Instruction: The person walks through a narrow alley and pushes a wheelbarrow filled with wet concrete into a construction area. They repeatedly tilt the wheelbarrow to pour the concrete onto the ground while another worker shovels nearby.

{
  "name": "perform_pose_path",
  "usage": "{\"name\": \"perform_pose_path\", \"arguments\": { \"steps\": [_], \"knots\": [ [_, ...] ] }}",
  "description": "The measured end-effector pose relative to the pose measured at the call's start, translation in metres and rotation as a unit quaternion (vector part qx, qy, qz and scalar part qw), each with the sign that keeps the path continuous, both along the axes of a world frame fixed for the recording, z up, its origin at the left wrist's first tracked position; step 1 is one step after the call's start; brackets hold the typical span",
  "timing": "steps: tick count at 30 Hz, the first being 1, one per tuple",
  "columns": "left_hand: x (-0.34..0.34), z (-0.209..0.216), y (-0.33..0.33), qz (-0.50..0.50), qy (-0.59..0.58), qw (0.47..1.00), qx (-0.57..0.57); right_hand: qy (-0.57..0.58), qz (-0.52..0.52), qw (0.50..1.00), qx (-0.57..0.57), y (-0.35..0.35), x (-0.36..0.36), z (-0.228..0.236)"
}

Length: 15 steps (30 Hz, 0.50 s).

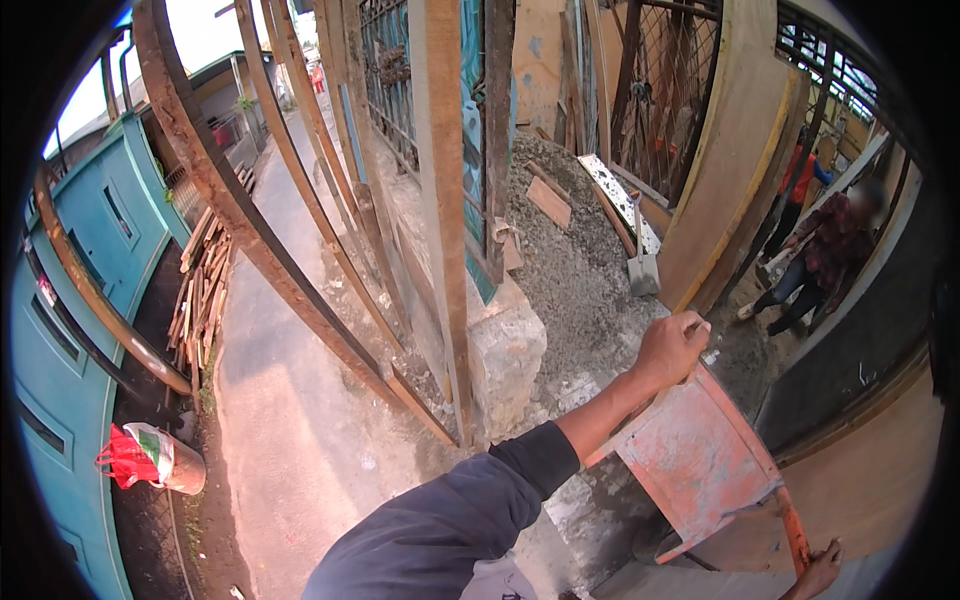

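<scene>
An orange, scuffed wheelbarrow stands tipped up in front of me at the lower right, the outside of its tray facing me. My left hand, below a dark pushed-up sleeve, is closed at the far upper end of the wheelbarrow. Its fingertips are partly hidden. Near the lower right edge, my right hand is wrapped round an orange bar of the same wheelbarrow. Past my left hand lies a grey heap of sand or wet mix, with a shovel resting on it, blade down.
Wooden posts lean beside a concrete block. Plywood panels and a dark panel border the right. A person crouches beyond them. Leftward run a paved lane, stacked timber and a bucket.
</scene>
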State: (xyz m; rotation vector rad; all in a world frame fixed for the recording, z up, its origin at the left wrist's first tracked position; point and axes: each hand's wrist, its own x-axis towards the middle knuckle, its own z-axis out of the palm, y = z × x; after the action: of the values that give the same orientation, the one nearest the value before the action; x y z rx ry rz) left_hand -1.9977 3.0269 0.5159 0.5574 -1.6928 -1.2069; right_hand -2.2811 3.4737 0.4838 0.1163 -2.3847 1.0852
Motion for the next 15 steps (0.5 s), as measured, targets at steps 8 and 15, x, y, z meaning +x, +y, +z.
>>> {"name": "perform_pose_path", "arguments": {
  "steps": [8,15],
  "knots": [
    [-0.007,-0.009,-0.004,-0.012,0.055,0.998,0.010,0.011,-0.026,0.999,0.025,0.004,-0.015,-0.014],
    [-0.004,-0.009,-0.005,-0.008,0.044,0.999,-0.001,0.068,-0.005,0.993,0.091,0.003,-0.022,-0.018]
  ]
}}
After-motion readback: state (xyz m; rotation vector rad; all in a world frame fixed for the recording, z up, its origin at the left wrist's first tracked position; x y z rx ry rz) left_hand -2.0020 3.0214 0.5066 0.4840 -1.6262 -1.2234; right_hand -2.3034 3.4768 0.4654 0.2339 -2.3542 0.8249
